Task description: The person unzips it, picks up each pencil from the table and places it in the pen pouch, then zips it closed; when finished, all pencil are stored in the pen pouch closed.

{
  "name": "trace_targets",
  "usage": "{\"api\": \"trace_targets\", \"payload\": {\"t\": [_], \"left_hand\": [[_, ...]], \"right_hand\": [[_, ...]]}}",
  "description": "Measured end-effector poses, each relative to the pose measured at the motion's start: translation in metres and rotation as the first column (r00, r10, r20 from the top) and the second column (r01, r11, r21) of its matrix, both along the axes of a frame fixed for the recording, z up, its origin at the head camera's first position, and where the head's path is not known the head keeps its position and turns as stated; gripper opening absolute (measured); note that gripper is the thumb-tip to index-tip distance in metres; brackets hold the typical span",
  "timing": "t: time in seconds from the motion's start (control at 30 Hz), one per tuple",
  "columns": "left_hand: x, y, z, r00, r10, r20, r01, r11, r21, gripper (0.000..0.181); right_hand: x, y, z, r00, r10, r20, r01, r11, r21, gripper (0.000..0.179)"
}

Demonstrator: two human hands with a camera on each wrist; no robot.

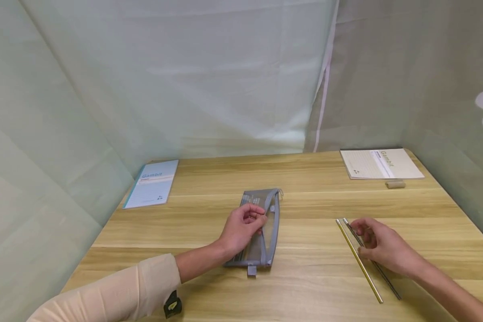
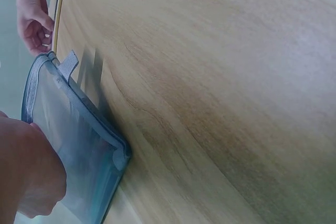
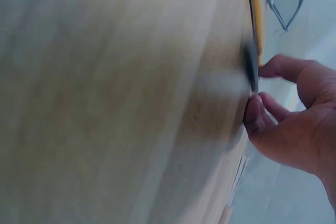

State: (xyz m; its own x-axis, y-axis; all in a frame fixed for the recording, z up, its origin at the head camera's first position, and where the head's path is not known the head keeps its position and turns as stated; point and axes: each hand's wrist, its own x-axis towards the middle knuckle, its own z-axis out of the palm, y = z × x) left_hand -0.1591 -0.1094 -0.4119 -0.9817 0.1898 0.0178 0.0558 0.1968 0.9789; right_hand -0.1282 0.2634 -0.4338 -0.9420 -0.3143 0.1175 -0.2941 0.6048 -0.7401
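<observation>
A grey mesh zip pencil case [image 1: 254, 197] lies mid-table with its zipped side gaping. My left hand [image 1: 243, 228] rests over it and pinches the edge of the opening between thumb and fingers. Over on the right, my right hand [image 1: 382, 246] has thumb and fingertips around a dark pencil [image 1: 388, 281], which appears blurred in the right wrist view. Just left of it lies a yellow pencil [image 1: 360, 262], nearly parallel. The left wrist view shows the case's translucent side [image 2: 68, 124] and a small fabric tab [image 2: 68, 65] at its end.
A light blue notebook [image 1: 154, 183] lies at the table's back left. At the back right is a cream notebook [image 1: 366, 164], with a small tan roll-shaped object [image 1: 395, 184] in front of it. Fabric curtains [image 1: 225, 80] hang behind the table and at both sides.
</observation>
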Motion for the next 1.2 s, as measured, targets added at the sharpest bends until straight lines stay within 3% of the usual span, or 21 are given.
{"api": "trace_targets", "payload": {"t": [0.27,0.5,0.77,0.93,1.03,1.2], "left_hand": [[0.001,0.000,0.000,1.000,-0.005,0.004,0.005,1.000,0.005,0.023],[0.001,0.000,0.000,1.000,-0.002,0.005,0.002,1.000,0.006,0.023],[0.001,0.000,0.000,1.000,-0.002,0.010,0.002,1.000,0.005,0.023],[0.001,0.001,0.000,1.000,-0.007,0.010,0.007,1.000,0.013,0.023],[0.001,0.001,-0.001,1.000,-0.007,0.009,0.007,1.000,0.013,0.023],[0.000,0.001,-0.001,1.000,-0.006,0.010,0.006,1.000,0.014,0.023]], "right_hand": [[0.001,0.000,0.003,0.996,-0.071,-0.052,0.076,0.993,0.094,0.042],[-0.001,0.001,0.004,0.991,-0.115,-0.072,0.122,0.987,0.103,0.035],[-0.007,0.004,0.013,0.987,-0.158,0.023,0.157,0.987,0.037,0.040],[-0.017,0.002,0.027,0.966,-0.212,0.150,0.221,0.974,-0.049,0.042],[-0.026,-0.005,0.036,0.949,-0.226,0.219,0.261,0.954,-0.146,0.046],[-0.041,-0.024,0.050,0.929,-0.260,0.262,0.332,0.898,-0.288,0.049]]}}
